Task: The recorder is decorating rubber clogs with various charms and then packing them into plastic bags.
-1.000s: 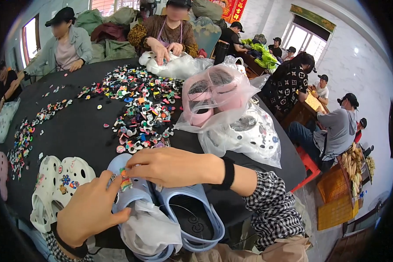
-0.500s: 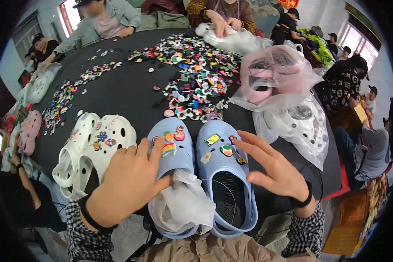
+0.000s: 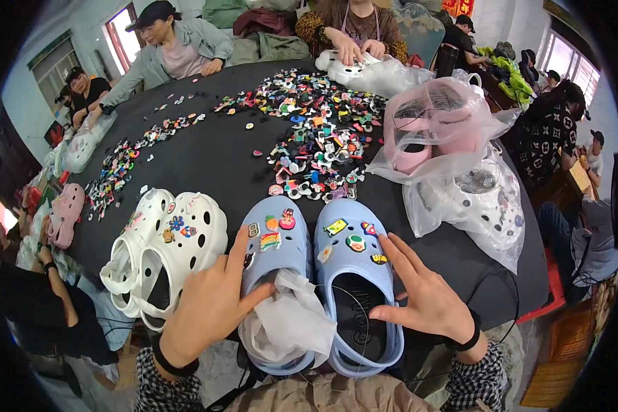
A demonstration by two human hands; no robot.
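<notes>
Two pale blue clogs stand side by side before me, toes pointing away. The left clog (image 3: 292, 253) carries rainbow, carrot and other colourful charms, and crumpled white paper (image 3: 290, 321) fills its opening. On the right clog (image 3: 353, 265) are a mushroom charm (image 3: 355, 242) and several others; its black insole shows, with a thin clear loop lying across it. My left hand (image 3: 211, 309) rests along the left clog's outer side, fingers stretched, thumb by the paper. My right hand (image 3: 429, 296) lies open against the right clog's outer side, thumb over its opening.
A white pair of clogs (image 3: 200, 255) with charms sits at left. Loose charms (image 3: 319, 147) cover much of the black table (image 3: 206, 161). Bagged pink clogs (image 3: 453, 123) and bagged white clogs (image 3: 477, 206) lie at right. Other people work around the table.
My view has shifted, so the table and things sit lower and farther right. My right thumb now reaches over the right clog's opening, and my left fingers lie at the left clog's outer edge.
</notes>
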